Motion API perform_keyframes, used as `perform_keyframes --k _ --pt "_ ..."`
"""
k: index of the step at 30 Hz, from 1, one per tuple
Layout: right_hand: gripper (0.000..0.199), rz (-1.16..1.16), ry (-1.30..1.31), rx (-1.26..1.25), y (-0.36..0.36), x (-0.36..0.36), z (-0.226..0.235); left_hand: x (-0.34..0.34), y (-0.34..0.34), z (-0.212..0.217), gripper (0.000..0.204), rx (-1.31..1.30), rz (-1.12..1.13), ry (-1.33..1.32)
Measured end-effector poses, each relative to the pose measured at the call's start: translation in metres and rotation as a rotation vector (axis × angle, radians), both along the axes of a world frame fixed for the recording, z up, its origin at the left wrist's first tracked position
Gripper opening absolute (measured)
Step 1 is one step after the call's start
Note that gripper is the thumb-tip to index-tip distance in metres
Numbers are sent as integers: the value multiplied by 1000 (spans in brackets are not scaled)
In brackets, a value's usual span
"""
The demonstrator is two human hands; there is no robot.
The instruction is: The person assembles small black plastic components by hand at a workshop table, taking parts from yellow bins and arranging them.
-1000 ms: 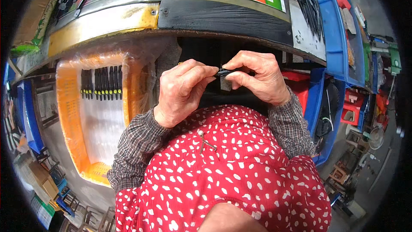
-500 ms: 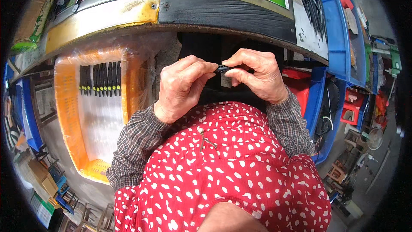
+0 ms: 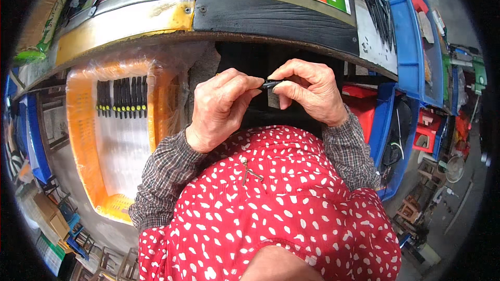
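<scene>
Your clothes point(image 3: 284, 198) are bright red, scattered with irregular white flecks, and your sleeves point(image 3: 171, 171) carry a fine check of dark grey and paler lines. The small piece point(image 3: 269, 84) you pinch is black. Beside you, the basket point(image 3: 85, 143) is orange-yellow, its liner point(image 3: 122, 148) whitish, and the rods point(image 3: 133, 92) in it are black with yellow-green dots point(image 3: 144, 107). In front, you have a black strip point(image 3: 276, 21) with wavy grain lines next to a yellow strip point(image 3: 120, 23); the tray point(image 3: 408, 47) to your right is blue, the stool point(image 3: 430, 131) red.

One black piece point(image 3: 269, 84) is held, one basket point(image 3: 80, 125) has perhaps ten strips point(image 3: 125, 93)
</scene>
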State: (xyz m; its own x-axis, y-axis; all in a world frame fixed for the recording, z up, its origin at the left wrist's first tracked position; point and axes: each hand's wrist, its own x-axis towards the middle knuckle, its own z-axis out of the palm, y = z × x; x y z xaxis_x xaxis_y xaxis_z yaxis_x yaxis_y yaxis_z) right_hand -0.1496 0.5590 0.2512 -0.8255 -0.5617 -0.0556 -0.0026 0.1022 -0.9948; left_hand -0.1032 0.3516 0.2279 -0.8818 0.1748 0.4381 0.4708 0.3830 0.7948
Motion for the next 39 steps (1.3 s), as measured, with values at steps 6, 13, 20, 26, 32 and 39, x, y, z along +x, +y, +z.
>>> perform_keyframes --k 6,13,20,26,32,39 --pt "8 20 222 42 0 -1 -2 2 1 0 21 16 7 -10" --pt "9 29 162 28 1 -3 -2 -2 2 0 21 4 10 24" --pt "12 4 570 151 -4 -6 -7 0 4 -1 20 -17 51 24" --pt "13 46 258 36 0 -7 -6 0 2 -1 19 -15 69 13" --pt "13 77 278 98 1 -7 -8 1 2 -4 21 -7 14 10" --pt "16 33 640 152 -3 -6 -12 2 2 -6 20 -33 41 49"
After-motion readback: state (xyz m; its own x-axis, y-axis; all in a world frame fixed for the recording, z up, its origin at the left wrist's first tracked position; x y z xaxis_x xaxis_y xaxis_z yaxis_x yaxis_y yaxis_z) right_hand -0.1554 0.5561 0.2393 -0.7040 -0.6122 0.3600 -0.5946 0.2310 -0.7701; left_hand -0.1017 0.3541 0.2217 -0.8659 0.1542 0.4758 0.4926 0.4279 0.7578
